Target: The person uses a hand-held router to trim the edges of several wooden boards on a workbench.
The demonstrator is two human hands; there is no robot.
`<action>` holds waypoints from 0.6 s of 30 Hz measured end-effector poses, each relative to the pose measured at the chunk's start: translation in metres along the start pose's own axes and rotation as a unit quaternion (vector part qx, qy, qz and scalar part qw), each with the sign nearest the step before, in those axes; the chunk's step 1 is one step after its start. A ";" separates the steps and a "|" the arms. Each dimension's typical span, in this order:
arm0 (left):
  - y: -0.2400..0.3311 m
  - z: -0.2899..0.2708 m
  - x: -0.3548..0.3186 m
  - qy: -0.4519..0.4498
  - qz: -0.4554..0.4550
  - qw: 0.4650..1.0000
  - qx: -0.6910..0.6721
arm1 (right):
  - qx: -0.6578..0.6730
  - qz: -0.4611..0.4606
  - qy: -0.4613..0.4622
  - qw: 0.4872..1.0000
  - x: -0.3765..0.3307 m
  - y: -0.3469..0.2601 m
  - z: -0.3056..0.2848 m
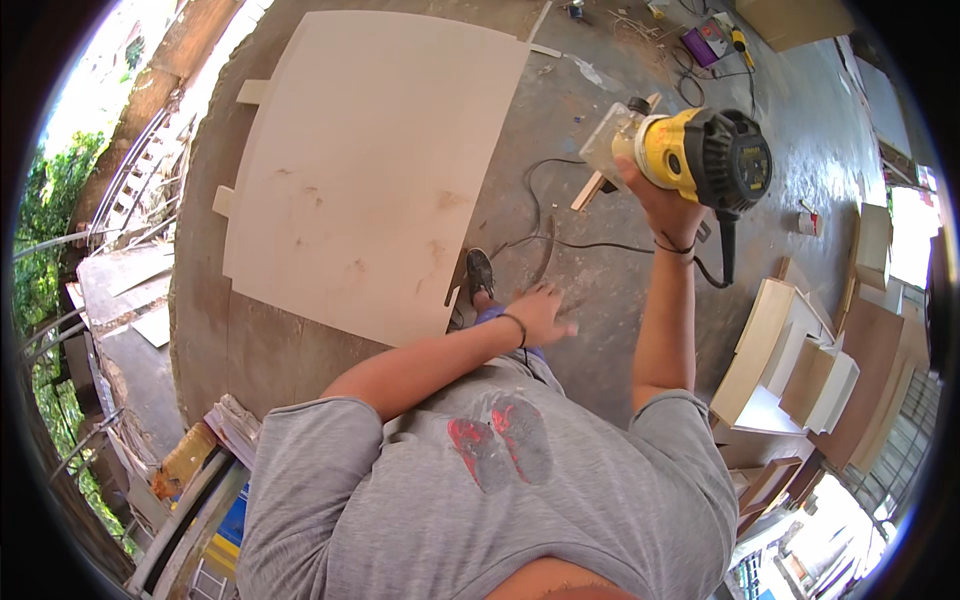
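Observation:
My right hand (660,200) is wrapped round the body of a yellow and black trim router (690,155), held up in the air on the right. The router's clear base (606,140) points left, and its black cord (728,250) hangs from the motor end. Low in front of my body, my left hand (543,316) has its fingers apart and holds nothing; it is slightly blurred. To the left of it lies a large pale board (370,170) with brown smudges, raised on wooden strips whose ends stick out at its far left side.
The cord loops over the grey floor near my shoe (480,272). Wood strips (590,190) lie below the router. Farther off are a purple box (708,42), another yellow tool (740,42) and a small tin (809,222). Pale cabinet pieces (770,350) stand at the right.

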State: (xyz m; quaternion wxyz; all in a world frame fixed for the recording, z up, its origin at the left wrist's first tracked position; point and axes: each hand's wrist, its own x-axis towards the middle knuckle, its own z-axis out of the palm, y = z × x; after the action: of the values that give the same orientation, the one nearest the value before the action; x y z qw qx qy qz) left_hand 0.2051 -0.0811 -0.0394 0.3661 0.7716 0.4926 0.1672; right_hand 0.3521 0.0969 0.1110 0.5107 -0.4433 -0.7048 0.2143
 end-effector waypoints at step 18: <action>-0.143 -0.199 -0.039 0.234 -0.329 0.876 0.266 | 0.195 0.214 -0.166 0.943 -0.158 0.017 0.141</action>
State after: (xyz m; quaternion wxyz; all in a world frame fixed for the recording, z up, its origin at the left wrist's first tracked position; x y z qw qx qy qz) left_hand -0.0272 -0.0011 -0.0055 0.0551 0.5719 0.8150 0.0755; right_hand 0.2446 -0.0063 -0.0404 0.4055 -0.4331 -0.6124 0.5224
